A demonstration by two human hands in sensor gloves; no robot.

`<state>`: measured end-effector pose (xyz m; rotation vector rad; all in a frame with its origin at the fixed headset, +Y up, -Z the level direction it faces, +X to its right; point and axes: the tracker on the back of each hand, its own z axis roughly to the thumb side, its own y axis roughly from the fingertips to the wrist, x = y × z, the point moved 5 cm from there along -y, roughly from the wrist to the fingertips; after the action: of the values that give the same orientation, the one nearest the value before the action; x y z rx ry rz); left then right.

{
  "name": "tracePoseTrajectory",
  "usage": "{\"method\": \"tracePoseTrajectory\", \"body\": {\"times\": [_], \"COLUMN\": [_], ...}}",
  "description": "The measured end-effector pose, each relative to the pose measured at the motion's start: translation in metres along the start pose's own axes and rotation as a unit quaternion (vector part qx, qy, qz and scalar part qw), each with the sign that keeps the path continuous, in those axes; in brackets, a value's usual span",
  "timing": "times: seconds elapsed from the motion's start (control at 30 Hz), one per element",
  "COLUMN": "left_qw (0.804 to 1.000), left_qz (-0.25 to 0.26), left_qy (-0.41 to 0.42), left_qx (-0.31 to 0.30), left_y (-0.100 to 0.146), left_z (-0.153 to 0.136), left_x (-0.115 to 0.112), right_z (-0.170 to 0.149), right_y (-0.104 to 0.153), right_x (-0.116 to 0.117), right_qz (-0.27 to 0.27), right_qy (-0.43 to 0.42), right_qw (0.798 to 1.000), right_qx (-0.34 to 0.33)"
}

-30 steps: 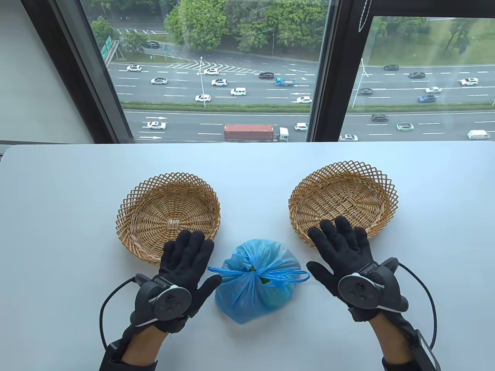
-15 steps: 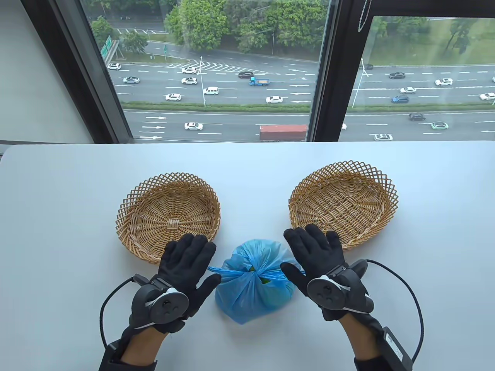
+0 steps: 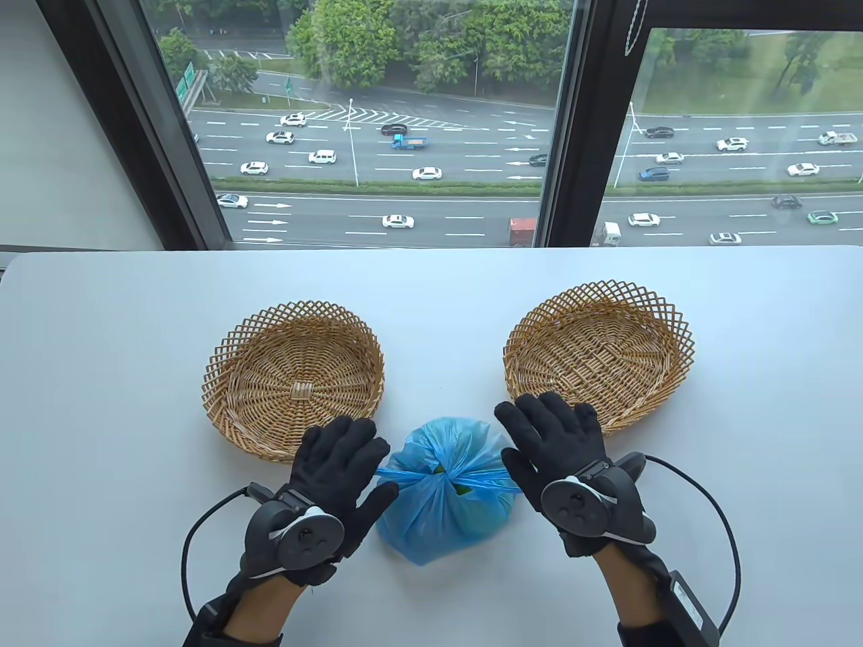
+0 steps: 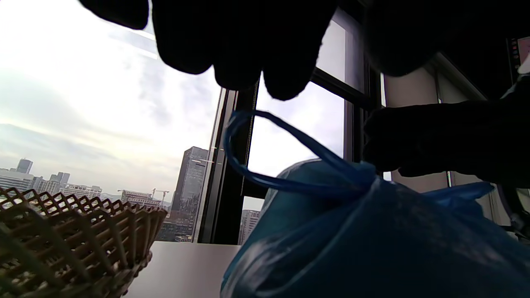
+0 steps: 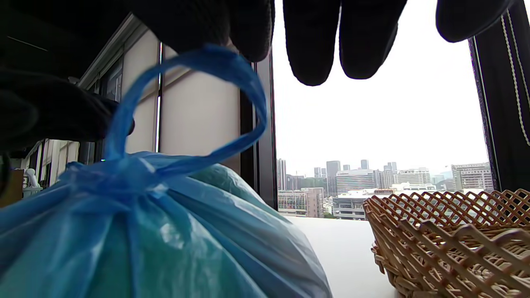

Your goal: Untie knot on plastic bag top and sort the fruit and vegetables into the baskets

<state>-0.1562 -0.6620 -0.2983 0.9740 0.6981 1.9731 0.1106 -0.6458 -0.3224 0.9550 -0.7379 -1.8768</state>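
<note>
A: Count on the table [image 3: 121,377]?

B: Two wicker baskets and one blue bag. Left basket [image 3: 294,379] and right basket [image 3: 599,354] sit well apart, both showing only bare weave inside. The bag [image 3: 445,499] stands between them, nearer the person, its top tied in one knot [image 3: 438,477] with two loop handles sticking out sideways.

A: Hands?

B: Two, both in black gloves, one tracker on the back of each. Left hand [image 3: 337,472] is at the bag's left side, fingers straight and close together, spread over the left loop [image 4: 248,165]. Right hand [image 3: 559,445] is at the bag's right side, fingers straight and slightly fanned, over the right loop [image 5: 198,107].

A: Gripping the loops?

B: Neither one. Both wrist views show fingertips hanging just above the loops, nothing pinched. Whether they touch the plastic, cannot tell.

A: Contents?

B: A bit of green shows at the knot; otherwise hidden.
</note>
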Motion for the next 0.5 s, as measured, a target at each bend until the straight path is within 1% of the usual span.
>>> {"method": "tracePoseTrajectory", "body": {"times": [0.13,0.27,0.37,0.5], "left_qw": [1.000,0.996,0.993,0.990], "left_qz": [0.000,0.018,-0.002,-0.017], "left_qy": [-0.013,-0.074,-0.113,-0.139], "left_qx": [-0.016,-0.040,-0.021,0.006], "left_y": [-0.001,-0.002,-0.003,-0.007], "left_z": [0.017,0.047,0.058,0.060], "left_x": [-0.005,-0.007,-0.014,-0.019], "right_z": [0.015,0.037,0.047,0.052], "right_y": [-0.004,-0.009,-0.013,-0.017], "right_x": [0.008,0.020,0.029,0.048], "right_qz": [0.011,0.037,0.062,0.125], "right_qy": [-0.001,-0.005,0.001,0.001], "right_qw": [1.000,0.998,0.996,0.990], "right_qx": [-0.017,-0.044,-0.059,-0.066]}}
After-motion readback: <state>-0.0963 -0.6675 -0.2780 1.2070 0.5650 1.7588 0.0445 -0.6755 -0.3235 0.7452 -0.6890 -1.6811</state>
